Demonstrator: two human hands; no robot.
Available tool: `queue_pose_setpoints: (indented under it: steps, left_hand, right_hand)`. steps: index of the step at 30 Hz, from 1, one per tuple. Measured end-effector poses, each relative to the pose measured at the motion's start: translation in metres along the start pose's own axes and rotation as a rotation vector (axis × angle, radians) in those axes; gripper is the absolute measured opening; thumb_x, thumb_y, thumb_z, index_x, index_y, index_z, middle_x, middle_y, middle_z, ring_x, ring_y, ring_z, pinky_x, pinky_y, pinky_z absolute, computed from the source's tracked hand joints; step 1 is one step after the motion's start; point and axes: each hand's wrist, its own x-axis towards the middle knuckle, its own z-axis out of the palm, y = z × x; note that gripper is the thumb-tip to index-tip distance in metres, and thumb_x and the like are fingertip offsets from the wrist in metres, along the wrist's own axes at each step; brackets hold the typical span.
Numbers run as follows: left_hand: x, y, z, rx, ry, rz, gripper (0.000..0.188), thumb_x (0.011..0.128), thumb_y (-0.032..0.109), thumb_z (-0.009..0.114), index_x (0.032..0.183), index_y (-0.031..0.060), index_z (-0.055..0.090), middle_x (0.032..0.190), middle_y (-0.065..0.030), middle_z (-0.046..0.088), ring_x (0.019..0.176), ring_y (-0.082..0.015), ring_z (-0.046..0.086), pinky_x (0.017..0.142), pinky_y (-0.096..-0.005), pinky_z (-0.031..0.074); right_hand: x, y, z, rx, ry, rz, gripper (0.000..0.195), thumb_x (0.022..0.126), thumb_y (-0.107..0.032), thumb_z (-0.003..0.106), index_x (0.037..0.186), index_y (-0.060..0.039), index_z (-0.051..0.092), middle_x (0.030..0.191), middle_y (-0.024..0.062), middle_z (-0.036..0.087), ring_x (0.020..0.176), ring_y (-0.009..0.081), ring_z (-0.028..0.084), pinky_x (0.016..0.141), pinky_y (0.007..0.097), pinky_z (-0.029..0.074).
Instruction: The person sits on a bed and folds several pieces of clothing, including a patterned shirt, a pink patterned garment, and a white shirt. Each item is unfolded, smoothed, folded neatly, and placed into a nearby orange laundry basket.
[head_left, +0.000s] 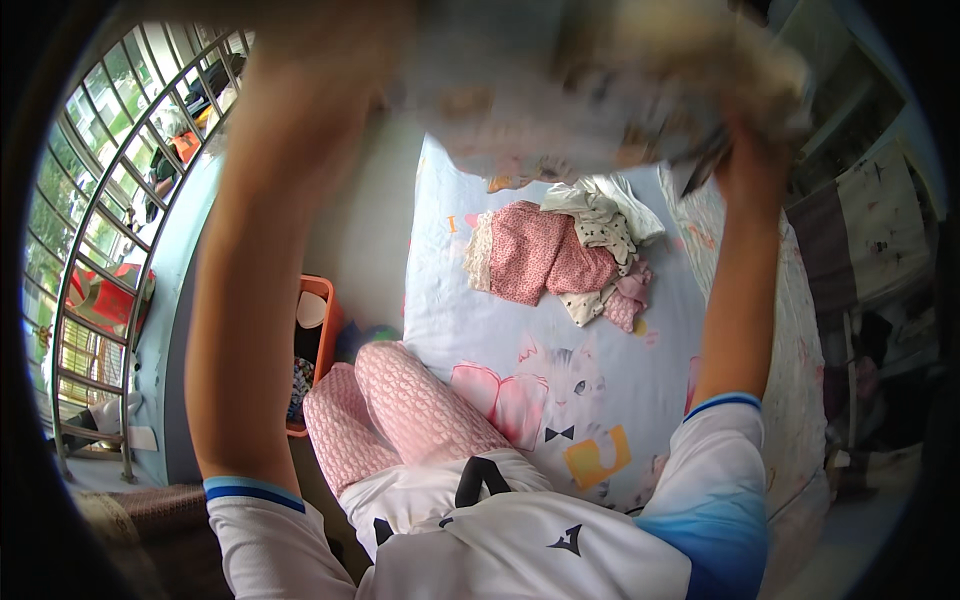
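Both arms are raised towards the top of the head view, where a blurred, patterned light-coloured cloth hangs between them. My right hand grips its right side. The left forearm reaches up at the left, but my left hand is too blurred at the top to make out its fingers. Below the cloth, on a light blue bed sheet printed with a cat, lies a pile of clothes: a pink patterned garment with lace trim, a white garment with stars and a smaller pink piece.
An orange plastic basket holding things stands at the left of the bed. Metal window bars curve along the far left, with a red bag behind them. Crumpled bedding lies along the bed's right side.
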Motion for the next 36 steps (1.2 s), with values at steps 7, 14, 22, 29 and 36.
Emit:
queue_pose_setpoints:
  steps: [7,14,22,29,36]
  left_hand:
    - [-0.264,-0.033,0.097,-0.076,-0.242,-0.628,0.033,0.059,0.018,0.074,0.089,0.0074,0.066,0.129,-0.0252,0.048,0.117,-0.0385,0.049,0.096,-0.0389,0.039]
    - [-0.374,-0.086,0.164,0.258,-0.486,-0.661,0.029,0.059,0.015,0.068,0.087,0.0102,0.061,0.115,-0.006,0.06,0.103,-0.0263,0.057,0.087,-0.0372,0.038]
    - [-0.335,-0.088,0.143,-0.205,-0.293,-0.937,0.023,0.073,0.015,0.067,0.092,0.0036,0.061,0.09,-0.01,0.062,0.088,-0.0248,0.06,0.078,-0.0356,0.046]
    - [-0.345,-0.227,0.126,0.225,0.431,-1.172,0.056,0.071,0.017,0.074,0.121,0.0075,0.051,0.111,-0.0133,0.058,0.095,-0.0236,0.06,0.081,-0.0336,0.048]
    - [-0.345,-0.187,0.143,0.766,-0.511,-0.78,0.072,0.066,0.029,0.075,0.131,0.0211,0.047,0.139,-0.0152,0.038,0.125,-0.0326,0.04,0.097,-0.0458,0.036]
  right_hand:
    - [-0.279,0.077,-0.007,0.016,-0.594,0.619,0.027,0.075,-0.001,0.064,0.101,-0.0018,0.062,0.102,0.0131,0.064,0.108,0.0288,0.056,0.097,0.0387,0.038]
    - [-0.467,0.152,-0.005,-0.204,-0.691,0.77,0.028,0.076,-0.012,0.06,0.103,-0.0086,0.064,0.099,0.0126,0.064,0.093,0.0331,0.056,0.086,0.0395,0.042]
    - [-0.417,0.146,0.002,-0.23,-0.541,0.569,0.026,0.079,-0.005,0.058,0.105,-0.0046,0.063,0.084,0.0086,0.066,0.077,0.0246,0.061,0.082,0.0398,0.045]
    - [-0.395,0.228,0.018,-0.322,-0.206,1.069,0.027,0.083,-0.013,0.064,0.107,-0.001,0.058,0.087,0.0069,0.063,0.078,0.0146,0.058,0.072,0.0292,0.047]
    - [-0.373,0.16,0.045,-0.665,-0.494,0.425,0.059,0.071,-0.011,0.071,0.125,-0.0061,0.047,0.134,0.0131,0.043,0.124,0.0311,0.04,0.103,0.0422,0.031]
